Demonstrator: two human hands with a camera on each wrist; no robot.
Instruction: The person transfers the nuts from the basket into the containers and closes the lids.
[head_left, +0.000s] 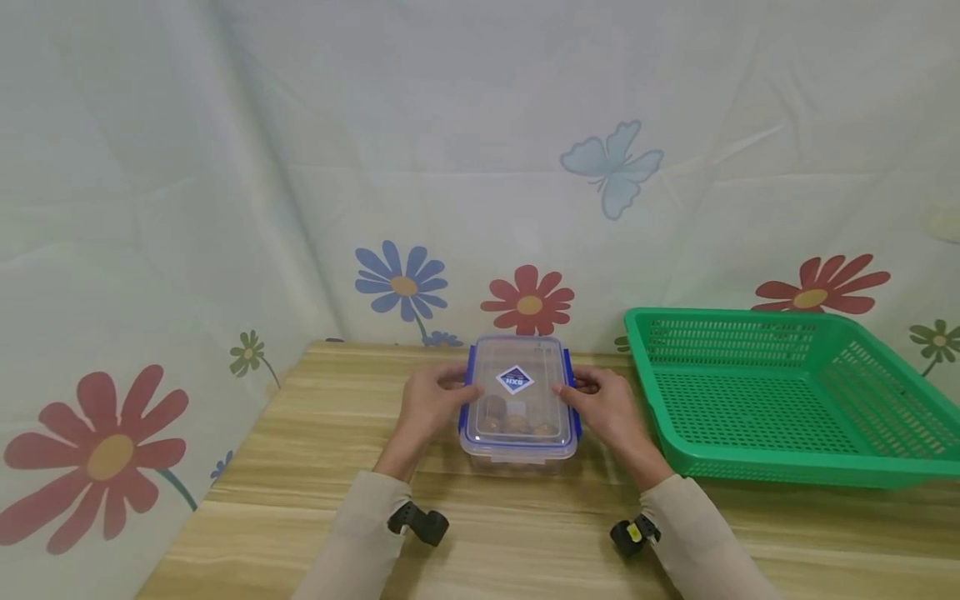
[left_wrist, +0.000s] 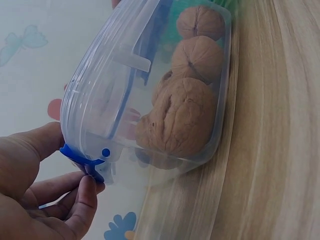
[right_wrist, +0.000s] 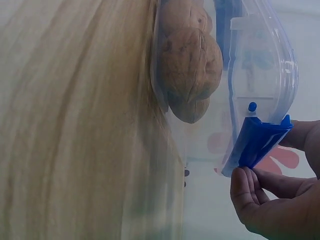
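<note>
A clear plastic food container [head_left: 498, 354] with a lid and blue side latches stands upright on the wooden table. Several walnuts [left_wrist: 186, 115] lie inside it, gathered at the near end. My left hand [head_left: 429, 404] holds the left side, thumb on the lid's edge and fingertips at the blue left latch [left_wrist: 82, 159]. On the other side, my right hand [head_left: 611, 408] pinches the lid's edge and the blue right latch [right_wrist: 265, 142] between thumb and fingers. In the right wrist view that latch slants outward from the wall. A blue-and-white label [head_left: 515, 380] marks the lid.
A green plastic basket [head_left: 750, 464] with perforated sides stands right of the container, close to my right hand. Behind the wooden table [head_left: 300, 467] hangs a pale cloth [head_left: 450, 167] printed with flowers and a butterfly. Small black devices [head_left: 427, 527] are strapped to both wrists.
</note>
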